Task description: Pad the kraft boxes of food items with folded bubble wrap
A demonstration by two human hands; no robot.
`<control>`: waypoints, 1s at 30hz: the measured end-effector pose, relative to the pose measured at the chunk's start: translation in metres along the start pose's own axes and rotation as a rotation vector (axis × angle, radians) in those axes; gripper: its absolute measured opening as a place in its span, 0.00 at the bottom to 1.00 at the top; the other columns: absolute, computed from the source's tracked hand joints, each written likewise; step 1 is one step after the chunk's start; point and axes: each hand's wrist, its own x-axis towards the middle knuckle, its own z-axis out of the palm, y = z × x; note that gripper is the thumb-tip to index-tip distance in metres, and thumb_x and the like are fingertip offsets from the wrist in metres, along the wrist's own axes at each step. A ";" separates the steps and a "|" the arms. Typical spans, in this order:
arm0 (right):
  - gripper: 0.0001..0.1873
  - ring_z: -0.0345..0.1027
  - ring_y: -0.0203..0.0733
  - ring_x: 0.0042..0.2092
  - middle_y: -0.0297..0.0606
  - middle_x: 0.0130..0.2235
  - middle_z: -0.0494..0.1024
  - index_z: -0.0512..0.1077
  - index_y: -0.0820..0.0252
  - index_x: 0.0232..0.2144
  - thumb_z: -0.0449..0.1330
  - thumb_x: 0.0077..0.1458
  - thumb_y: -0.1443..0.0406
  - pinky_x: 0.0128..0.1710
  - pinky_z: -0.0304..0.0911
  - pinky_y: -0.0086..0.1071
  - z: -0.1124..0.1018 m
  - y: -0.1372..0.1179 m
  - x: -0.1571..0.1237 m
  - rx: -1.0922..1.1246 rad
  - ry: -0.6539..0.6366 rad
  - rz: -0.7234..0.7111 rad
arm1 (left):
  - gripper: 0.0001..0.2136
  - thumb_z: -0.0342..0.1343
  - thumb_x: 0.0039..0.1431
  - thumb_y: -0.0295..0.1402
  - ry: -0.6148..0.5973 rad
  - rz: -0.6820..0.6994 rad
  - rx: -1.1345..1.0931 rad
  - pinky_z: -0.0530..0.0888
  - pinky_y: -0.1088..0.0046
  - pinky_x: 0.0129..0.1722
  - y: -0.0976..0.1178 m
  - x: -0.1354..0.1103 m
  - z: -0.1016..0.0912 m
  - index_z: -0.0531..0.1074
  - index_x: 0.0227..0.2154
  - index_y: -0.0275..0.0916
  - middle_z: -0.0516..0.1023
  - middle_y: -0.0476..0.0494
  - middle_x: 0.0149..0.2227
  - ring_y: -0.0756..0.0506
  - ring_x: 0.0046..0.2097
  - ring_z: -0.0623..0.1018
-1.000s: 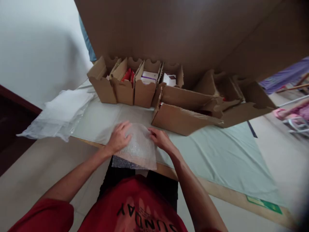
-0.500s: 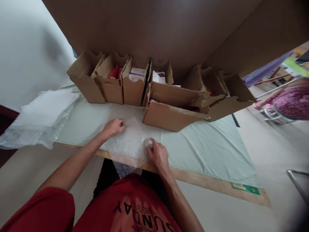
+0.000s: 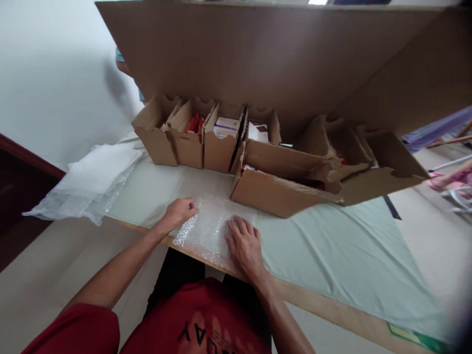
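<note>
We see a bubble-wrap sheet (image 3: 206,228) lying on a pale green cloth (image 3: 306,246) at the near edge of the table (image 3: 332,309). We note the left hand (image 3: 180,211), fingers curled, pinching the sheet's left edge, and the right hand (image 3: 245,241), fingers slightly spread, resting on its right side. Beyond, we find open cardboard boxes (image 3: 283,194); farther left, a pile of translucent bags (image 3: 98,164).

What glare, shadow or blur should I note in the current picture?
Head view: small glints on the bubble wrap; head view: a soft shadow on the pale wall; head view: a dark blur toward the lower right corner.
</note>
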 end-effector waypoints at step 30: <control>0.22 0.69 0.54 0.58 0.47 0.59 0.77 0.76 0.56 0.53 0.50 0.67 0.54 0.52 0.63 0.46 0.030 0.034 -0.023 0.024 0.083 0.056 | 0.22 0.57 0.57 0.41 0.334 -0.483 0.265 0.72 0.62 0.54 -0.208 0.016 -0.143 0.77 0.52 0.40 0.77 0.36 0.57 0.34 0.58 0.74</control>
